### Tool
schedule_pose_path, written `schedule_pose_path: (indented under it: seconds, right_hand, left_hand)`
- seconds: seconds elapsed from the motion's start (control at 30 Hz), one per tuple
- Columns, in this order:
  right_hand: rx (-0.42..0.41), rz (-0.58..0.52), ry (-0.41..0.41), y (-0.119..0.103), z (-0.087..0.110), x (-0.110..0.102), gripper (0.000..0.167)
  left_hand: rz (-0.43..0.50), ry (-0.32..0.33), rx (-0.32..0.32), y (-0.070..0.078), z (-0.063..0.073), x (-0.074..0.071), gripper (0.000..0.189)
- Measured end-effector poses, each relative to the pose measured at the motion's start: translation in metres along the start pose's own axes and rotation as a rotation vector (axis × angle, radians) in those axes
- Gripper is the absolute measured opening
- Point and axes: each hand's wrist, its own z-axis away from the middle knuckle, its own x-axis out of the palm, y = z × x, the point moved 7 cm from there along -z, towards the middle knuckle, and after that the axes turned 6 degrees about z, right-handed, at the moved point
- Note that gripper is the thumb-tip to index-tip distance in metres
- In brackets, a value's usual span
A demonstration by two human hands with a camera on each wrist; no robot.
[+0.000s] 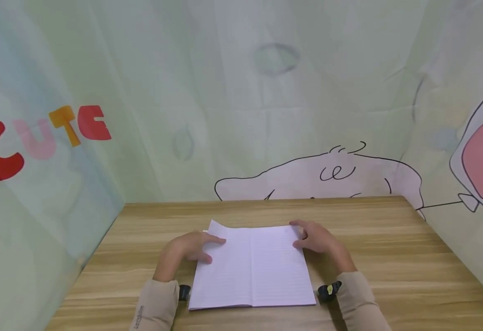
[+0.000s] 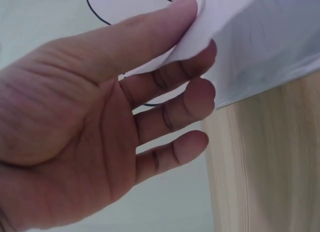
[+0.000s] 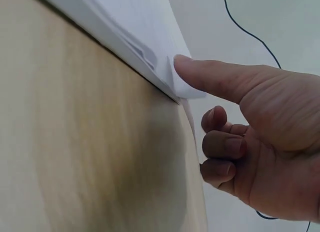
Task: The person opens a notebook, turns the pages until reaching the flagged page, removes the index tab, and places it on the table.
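Note:
An open notebook [image 1: 229, 280] with white lined pages lies on the table, its fold running down the middle. My left hand [image 1: 189, 246] is at the upper left of the notebook. In the left wrist view, the thumb [image 2: 185, 12] lies on one side of a loose page [image 2: 192, 44], with fingers behind it, pinching it. At the upper right corner is my right hand [image 1: 315, 236], its index finger reaching along the top edge. The right wrist view has the thumb [image 3: 195, 72] straight against the page edge and other fingers curled below, holding nothing visible.
The wood-grain table [image 1: 390, 257] extends on both sides of the notebook. Behind it hangs a pale green curtain [image 1: 183, 92] printed with cartoon drawings and letters. Black wrist devices [image 1: 329, 291] sit at both sleeves, near the lower corners of the notebook.

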Motion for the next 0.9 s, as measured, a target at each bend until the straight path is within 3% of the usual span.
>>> schedule_pose_path:
  seconds: [0.2,0.4,0.57,0.9]
  right_hand:
    - [-0.038,0.022,0.083,0.0,-0.004,-0.009,0.041]
    - [-0.024,0.027,0.166,-0.003,-0.007,-0.012,0.024]
    - [-0.054,0.03,0.247,-0.007,-0.007,-0.017,0.009]
    - [-0.044,0.074,0.322,-0.008,-0.002,-0.025,0.017]
  left_hand:
    - [-0.01,-0.003,-0.115,-0.009,-0.003,0.001,0.056]
    - [0.059,-0.005,-0.252,-0.021,-0.001,0.007,0.06]
    - [0.077,-0.004,-0.264,-0.023,-0.001,0.008,0.061]
    - [0.093,-0.015,-0.279,-0.023,0.0,0.008,0.06]
